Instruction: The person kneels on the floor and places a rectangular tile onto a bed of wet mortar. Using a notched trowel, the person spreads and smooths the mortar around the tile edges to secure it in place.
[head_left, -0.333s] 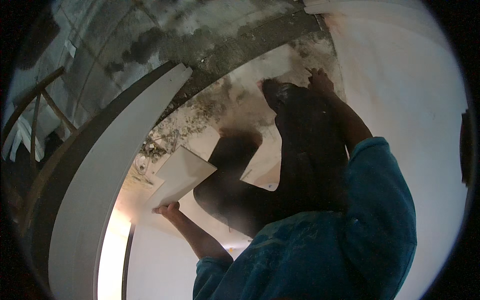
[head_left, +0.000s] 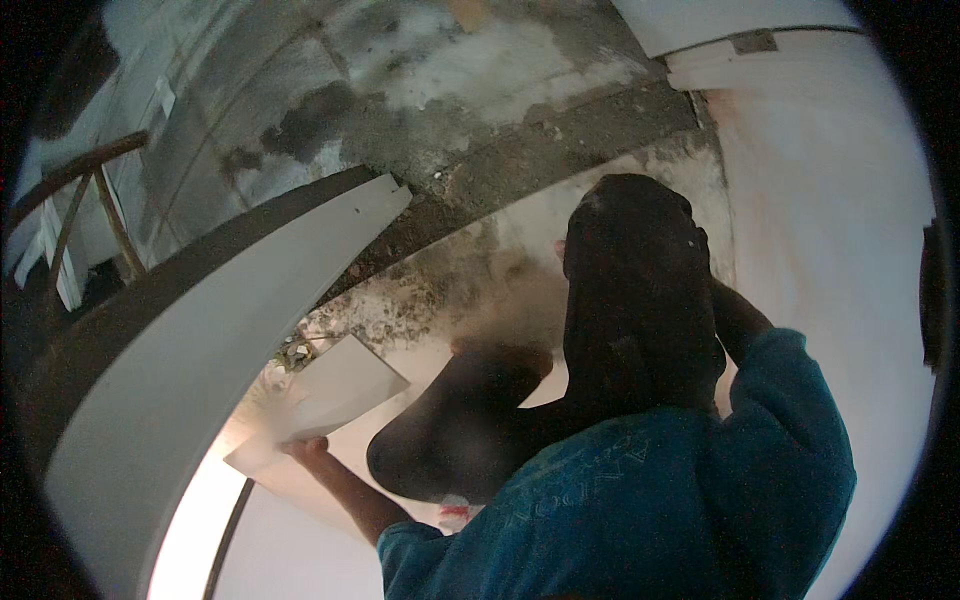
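My left hand (head_left: 308, 447) grips the edge of a flat white tile (head_left: 345, 390), tilted over the pale floor at the lower left. The tile's far corner points toward a patch of rubble, and the fingers beneath its edge are partly hidden. My right forearm (head_left: 738, 312) reaches down beside my raised right leg, which covers the right hand. My legs, in dark trousers, are folded in a crouch, with one knee (head_left: 410, 450) near the tile.
A long white panel (head_left: 230, 330) curves along the left. Small debris (head_left: 290, 355) lies beside the tile. The floor (head_left: 430, 290) is stained and dusty. At right stands a white wall (head_left: 820, 250). A brown curved frame (head_left: 100, 210) is far left; a red-and-white item (head_left: 453, 513) lies by my hip.
My view has shifted, and things sit lower in it. The left hand still holds the tile. My right hand, earlier seen with spread fingers at the floor, has gone behind my leg.
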